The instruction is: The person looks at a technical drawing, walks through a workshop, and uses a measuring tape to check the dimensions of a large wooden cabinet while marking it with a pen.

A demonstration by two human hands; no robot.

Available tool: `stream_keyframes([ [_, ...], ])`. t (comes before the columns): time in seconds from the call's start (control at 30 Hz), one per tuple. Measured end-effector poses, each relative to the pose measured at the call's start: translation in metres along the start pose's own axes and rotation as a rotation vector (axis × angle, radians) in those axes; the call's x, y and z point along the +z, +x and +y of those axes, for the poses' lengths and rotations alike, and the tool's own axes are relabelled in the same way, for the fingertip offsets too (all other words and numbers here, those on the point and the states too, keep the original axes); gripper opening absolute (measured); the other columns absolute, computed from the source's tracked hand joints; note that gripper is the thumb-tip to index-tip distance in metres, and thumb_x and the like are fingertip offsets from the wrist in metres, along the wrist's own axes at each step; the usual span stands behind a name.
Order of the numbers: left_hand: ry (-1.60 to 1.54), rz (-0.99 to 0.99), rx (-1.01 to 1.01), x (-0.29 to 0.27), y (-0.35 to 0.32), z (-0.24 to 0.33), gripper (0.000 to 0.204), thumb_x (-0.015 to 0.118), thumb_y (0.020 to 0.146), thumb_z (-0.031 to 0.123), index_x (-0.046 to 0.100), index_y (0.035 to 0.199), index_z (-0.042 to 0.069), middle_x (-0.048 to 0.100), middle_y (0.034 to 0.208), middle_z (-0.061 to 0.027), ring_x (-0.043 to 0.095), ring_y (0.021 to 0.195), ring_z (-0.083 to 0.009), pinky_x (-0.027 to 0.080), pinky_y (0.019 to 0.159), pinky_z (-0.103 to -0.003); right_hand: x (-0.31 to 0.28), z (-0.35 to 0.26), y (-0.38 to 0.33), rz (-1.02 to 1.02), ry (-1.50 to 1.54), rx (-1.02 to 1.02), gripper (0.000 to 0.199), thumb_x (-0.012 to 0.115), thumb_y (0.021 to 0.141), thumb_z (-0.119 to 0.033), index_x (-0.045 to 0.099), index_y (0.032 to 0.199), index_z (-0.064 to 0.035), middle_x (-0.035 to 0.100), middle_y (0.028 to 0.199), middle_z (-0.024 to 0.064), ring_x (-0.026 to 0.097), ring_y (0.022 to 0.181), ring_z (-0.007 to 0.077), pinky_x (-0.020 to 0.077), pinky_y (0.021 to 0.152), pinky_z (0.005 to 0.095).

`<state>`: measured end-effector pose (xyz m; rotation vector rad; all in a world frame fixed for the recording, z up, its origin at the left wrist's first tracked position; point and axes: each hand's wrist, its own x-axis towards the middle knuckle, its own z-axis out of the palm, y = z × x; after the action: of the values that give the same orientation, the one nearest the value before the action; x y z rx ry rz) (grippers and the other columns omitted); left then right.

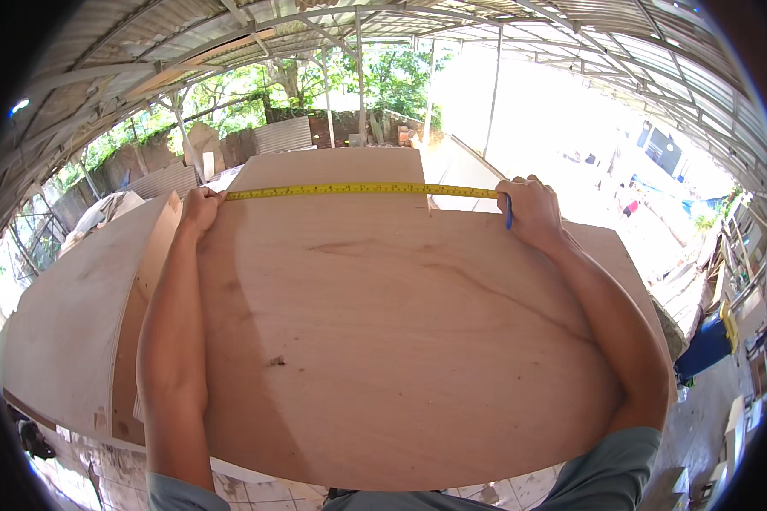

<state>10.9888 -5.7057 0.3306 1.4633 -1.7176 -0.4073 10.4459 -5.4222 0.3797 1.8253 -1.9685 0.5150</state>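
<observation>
A yellow tape measure [332, 189] is stretched nearly level across the far part of a large plywood panel [383, 298]. At the panel's left edge, my left hand [200, 211] is closed on one end of the blade. My right hand [530, 209] is closed around the other end, over the far right part of the panel; its fingers hide any case. A thin blue stick, perhaps a pen or pencil [510, 213], sticks out below that hand. The blade crosses a notch in the panel's far edge, and the panel shows brown grain streaks and a small dark knot.
On the left stands another pale wooden panel [77, 307] with a raised edge. A blue bin [705, 347] with a yellow rim is at the right. Metal posts [360, 77] hold up a corrugated roof, and light tiles [264, 491] cover the floor below.
</observation>
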Motion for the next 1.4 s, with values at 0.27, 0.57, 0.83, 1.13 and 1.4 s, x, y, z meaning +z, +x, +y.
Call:
stream_keyframes([
  [0.27, -0.017, 0.012, 0.013, -0.001, 0.002, -0.003, 0.023, 0.073, 0.091, 0.018, 0.075, 0.088, -0.005, 0.071, 0.079, -0.0108, 0.062, 0.075, -0.0165, 0.047, 0.067, -0.038, -0.005, -0.007, 0.000, -0.023, -0.073, -0.012, 0.012, 0.060, 0.090, -0.007, 0.071, 0.088, -0.0117, 0.068, 0.084, 0.0067, 0.065, 0.091, 0.0292, 0.0524, 0.079, 0.0456],
  [0.57, -0.041, 0.032, 0.059, 0.002, 0.002, -0.007, 0.024, 0.069, 0.096, 0.018, 0.069, 0.079, 0.001, 0.057, 0.066, 0.0017, 0.046, 0.059, -0.0079, 0.034, 0.053, -0.030, -0.004, -0.007, 0.000, -0.020, -0.083, 0.005, 0.011, 0.060, 0.091, -0.008, 0.071, 0.088, -0.0123, 0.068, 0.085, 0.0063, 0.065, 0.093, 0.0295, 0.0515, 0.081, 0.0463],
  [0.83, -0.045, 0.005, 0.037, 0.001, 0.000, -0.003, 0.024, 0.068, 0.096, 0.019, 0.069, 0.081, 0.001, 0.058, 0.069, 0.0016, 0.046, 0.060, -0.0078, 0.035, 0.054, -0.030, -0.003, -0.008, 0.000, -0.029, -0.099, 0.019, 0.010, 0.062, 0.089, -0.007, 0.066, 0.082, -0.0122, 0.068, 0.084, 0.0066, 0.065, 0.092, 0.0293, 0.0515, 0.082, 0.0458],
  [1.13, -0.048, -0.027, 0.016, -0.006, 0.004, -0.007, 0.025, 0.072, 0.094, 0.020, 0.069, 0.084, -0.002, 0.065, 0.077, -0.0046, 0.054, 0.070, -0.0120, 0.044, 0.063, -0.034, -0.005, -0.011, 0.000, -0.029, -0.097, 0.017, 0.010, 0.064, 0.086, -0.004, 0.068, 0.084, -0.0131, 0.068, 0.084, 0.0057, 0.065, 0.092, 0.0288, 0.0509, 0.083, 0.0445],
  [1.4, 0.010, 0.029, 0.015, -0.006, -0.004, 0.005, 0.025, 0.074, 0.092, 0.021, 0.070, 0.083, -0.002, 0.069, 0.080, -0.0097, 0.061, 0.074, -0.0158, 0.048, 0.067, -0.037, -0.003, -0.008, -0.001, -0.013, -0.079, 0.007, 0.009, 0.064, 0.086, -0.004, 0.067, 0.083, -0.0127, 0.068, 0.083, 0.0054, 0.064, 0.090, 0.0289, 0.0508, 0.082, 0.0439],
])
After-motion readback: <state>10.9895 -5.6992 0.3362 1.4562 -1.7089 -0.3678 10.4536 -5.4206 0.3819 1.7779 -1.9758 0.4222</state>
